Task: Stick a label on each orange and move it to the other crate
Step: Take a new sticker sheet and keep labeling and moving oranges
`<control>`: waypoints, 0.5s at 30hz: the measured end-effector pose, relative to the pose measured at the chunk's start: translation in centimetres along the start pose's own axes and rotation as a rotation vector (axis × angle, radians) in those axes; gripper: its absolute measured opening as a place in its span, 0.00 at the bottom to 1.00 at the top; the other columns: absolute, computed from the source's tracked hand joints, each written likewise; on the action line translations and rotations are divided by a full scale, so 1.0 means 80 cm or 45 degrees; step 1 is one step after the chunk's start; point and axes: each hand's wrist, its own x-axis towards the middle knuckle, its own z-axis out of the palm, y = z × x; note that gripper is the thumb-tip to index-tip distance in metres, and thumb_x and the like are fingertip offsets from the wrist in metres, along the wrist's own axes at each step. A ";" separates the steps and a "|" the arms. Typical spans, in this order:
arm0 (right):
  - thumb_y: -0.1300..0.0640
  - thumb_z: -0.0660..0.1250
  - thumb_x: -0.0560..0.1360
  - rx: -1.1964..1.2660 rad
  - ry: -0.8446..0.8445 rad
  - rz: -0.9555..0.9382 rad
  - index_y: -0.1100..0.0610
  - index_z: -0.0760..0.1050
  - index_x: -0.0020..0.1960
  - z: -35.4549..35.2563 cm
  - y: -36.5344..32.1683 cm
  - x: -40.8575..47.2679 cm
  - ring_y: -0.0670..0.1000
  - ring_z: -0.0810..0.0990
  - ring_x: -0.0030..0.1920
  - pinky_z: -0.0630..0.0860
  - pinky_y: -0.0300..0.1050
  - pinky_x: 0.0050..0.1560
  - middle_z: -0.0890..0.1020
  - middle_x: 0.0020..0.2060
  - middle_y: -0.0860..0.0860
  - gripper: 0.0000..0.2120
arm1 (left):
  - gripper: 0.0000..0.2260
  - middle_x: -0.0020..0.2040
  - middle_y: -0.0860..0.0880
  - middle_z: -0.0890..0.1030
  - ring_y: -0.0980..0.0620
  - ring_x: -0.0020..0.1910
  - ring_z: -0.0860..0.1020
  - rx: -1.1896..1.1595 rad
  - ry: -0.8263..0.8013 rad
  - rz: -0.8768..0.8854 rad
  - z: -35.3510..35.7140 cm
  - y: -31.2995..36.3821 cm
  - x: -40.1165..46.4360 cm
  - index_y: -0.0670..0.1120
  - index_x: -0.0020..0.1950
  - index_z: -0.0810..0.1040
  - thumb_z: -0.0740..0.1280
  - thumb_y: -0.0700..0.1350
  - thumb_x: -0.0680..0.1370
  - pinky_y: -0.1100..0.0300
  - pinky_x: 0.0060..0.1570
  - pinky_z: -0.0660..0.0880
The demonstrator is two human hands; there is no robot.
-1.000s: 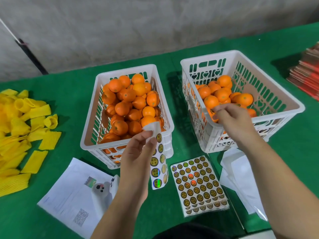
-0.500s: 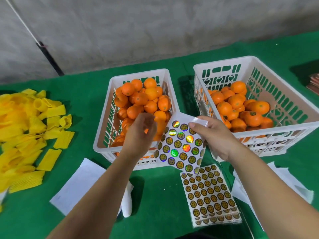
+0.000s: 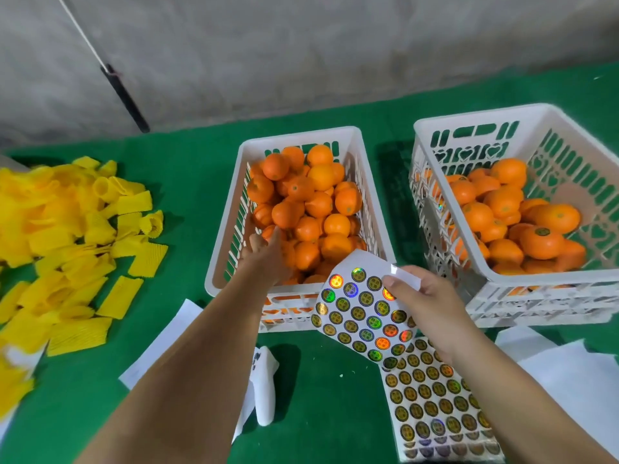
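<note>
Across the whole lower frame runs a green felt-like table cover (image 3: 187,182), ending at a bare grey wall (image 3: 301,45) along the top; a thin white cord with a dark handle (image 3: 125,95) slants down the wall at upper left.

At centre stands a white slotted crate (image 3: 231,209) heaped with oranges (image 3: 318,205). The left hand (image 3: 268,259) reaches over its near rim, fingers extended and touching the fruit at the crate's near left; whether it has closed on one cannot be told. To the right, a second white crate (image 3: 502,299) holds oranges (image 3: 539,241) in its left half, one with a dark round label on top, while its right side shows bare floor. A strip of green cover separates the two crates.

The right hand (image 3: 432,309) pinches a curved sticker sheet (image 3: 361,316) by its upper right corner, just in front of the centre crate's near rim. A flat sticker sheet (image 3: 435,406) lies beneath it at lower right.

Yellow foam sleeves (image 3: 67,236) are piled at the left edge. White papers (image 3: 167,343) lie under the left forearm, beside a small white object (image 3: 266,386); more white paper (image 3: 569,373) sits at lower right. Open green cover remains between the foam and the centre crate.
</note>
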 end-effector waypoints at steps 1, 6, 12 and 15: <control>0.48 0.68 0.81 -0.004 0.003 0.009 0.45 0.83 0.53 0.002 0.001 0.001 0.48 0.88 0.42 0.82 0.47 0.43 0.89 0.43 0.46 0.06 | 0.43 0.83 0.42 0.43 0.27 0.80 0.56 0.067 0.038 0.017 0.001 0.000 0.002 0.62 0.84 0.46 0.72 0.51 0.78 0.33 0.73 0.66; 0.50 0.69 0.81 0.088 0.054 0.045 0.49 0.83 0.55 0.010 0.003 0.000 0.53 0.89 0.42 0.84 0.51 0.44 0.89 0.43 0.49 0.06 | 0.37 0.76 0.42 0.64 0.31 0.67 0.76 0.120 0.098 0.148 0.006 -0.001 0.003 0.52 0.80 0.55 0.74 0.47 0.78 0.37 0.61 0.79; 0.51 0.69 0.81 0.108 0.056 0.009 0.49 0.84 0.54 0.004 0.000 -0.010 0.54 0.89 0.44 0.84 0.54 0.47 0.89 0.45 0.51 0.06 | 0.41 0.78 0.40 0.59 0.30 0.72 0.72 -0.015 0.193 0.174 -0.006 0.004 -0.015 0.48 0.81 0.59 0.70 0.64 0.75 0.37 0.68 0.73; 0.50 0.69 0.81 0.113 0.028 -0.030 0.48 0.84 0.54 -0.003 -0.008 -0.017 0.53 0.89 0.46 0.81 0.50 0.46 0.89 0.46 0.50 0.06 | 0.40 0.71 0.45 0.63 0.37 0.64 0.75 -0.412 0.423 0.375 -0.015 0.005 -0.045 0.50 0.77 0.63 0.77 0.62 0.72 0.44 0.57 0.77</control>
